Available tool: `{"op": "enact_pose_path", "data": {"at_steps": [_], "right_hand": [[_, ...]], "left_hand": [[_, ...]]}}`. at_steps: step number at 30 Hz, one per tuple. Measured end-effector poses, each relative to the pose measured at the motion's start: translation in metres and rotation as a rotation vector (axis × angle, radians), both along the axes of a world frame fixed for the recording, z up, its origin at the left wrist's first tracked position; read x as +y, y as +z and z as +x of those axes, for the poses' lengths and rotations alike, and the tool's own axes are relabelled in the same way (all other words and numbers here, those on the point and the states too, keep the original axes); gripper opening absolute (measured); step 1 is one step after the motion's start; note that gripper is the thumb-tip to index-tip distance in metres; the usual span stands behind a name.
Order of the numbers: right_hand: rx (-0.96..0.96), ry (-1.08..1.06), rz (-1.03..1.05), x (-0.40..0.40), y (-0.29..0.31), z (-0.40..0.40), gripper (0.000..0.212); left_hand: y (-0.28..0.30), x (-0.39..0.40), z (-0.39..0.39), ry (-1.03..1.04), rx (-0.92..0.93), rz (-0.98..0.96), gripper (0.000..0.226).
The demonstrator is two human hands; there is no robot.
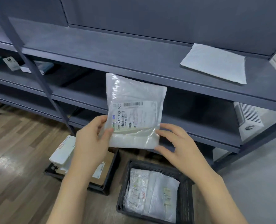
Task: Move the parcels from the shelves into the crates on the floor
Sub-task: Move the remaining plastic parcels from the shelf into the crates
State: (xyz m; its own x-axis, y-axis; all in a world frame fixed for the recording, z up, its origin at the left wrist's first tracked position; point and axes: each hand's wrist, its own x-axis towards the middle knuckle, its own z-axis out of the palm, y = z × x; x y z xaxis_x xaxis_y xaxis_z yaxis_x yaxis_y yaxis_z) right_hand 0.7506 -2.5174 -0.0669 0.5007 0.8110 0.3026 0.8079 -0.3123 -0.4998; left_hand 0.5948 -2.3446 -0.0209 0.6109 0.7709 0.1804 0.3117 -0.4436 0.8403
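A clear plastic parcel with a white barcode label is held upright in front of the grey shelves. My left hand pinches its lower left edge, thumb on the front. At the parcel's lower right corner my right hand has its fingers spread, fingertips touching the edge. Below on the floor a black crate holds several white and clear parcels. A second black crate to its left holds white and brown boxes. Another white parcel lies on the top shelf at the right.
The grey metal shelving has a diagonal brace crossing its left side. Small items lie on the left middle shelf. A white appliance stands on a lower shelf at the right. The floor is wood on the left.
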Motion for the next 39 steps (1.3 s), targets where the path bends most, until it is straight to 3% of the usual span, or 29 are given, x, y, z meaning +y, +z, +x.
{"op": "enact_pose_path", "data": {"at_steps": [6,11,14,17,21,25,28,33,39], "right_hand": [[-0.206,-0.129,0.142,0.008,0.024,-0.004,0.045],[0.003,-0.068,0.116,0.018,0.038,-0.014,0.078],[0.132,-0.071,0.031,0.022,0.032,-0.019,0.075],[0.324,-0.085,0.120,0.026,0.024,-0.020,0.076],[0.303,-0.073,0.104,0.034,0.017,-0.018,0.016],[0.318,-0.024,0.140,0.047,0.023,-0.024,0.004],[0.392,-0.020,0.193,0.055,0.032,-0.027,0.010],[0.525,0.007,0.269,0.066,0.053,-0.029,0.010],[0.541,-0.022,0.293,0.074,0.065,-0.026,0.011]], "left_hand": [[0.013,0.002,-0.006,-0.071,0.174,0.503,0.023],[0.017,0.005,-0.007,-0.125,0.262,0.739,0.028],[0.012,0.007,-0.014,-0.139,0.205,0.728,0.029],[0.009,0.012,-0.023,-0.103,0.135,0.637,0.027],[0.009,0.019,-0.034,-0.019,0.095,0.588,0.030],[0.011,0.020,-0.044,0.155,0.067,0.494,0.064],[0.011,0.016,-0.052,0.340,0.068,0.342,0.082],[0.003,0.013,-0.055,0.371,0.130,0.206,0.064],[0.010,0.024,-0.051,0.336,-0.063,0.189,0.036]]}}
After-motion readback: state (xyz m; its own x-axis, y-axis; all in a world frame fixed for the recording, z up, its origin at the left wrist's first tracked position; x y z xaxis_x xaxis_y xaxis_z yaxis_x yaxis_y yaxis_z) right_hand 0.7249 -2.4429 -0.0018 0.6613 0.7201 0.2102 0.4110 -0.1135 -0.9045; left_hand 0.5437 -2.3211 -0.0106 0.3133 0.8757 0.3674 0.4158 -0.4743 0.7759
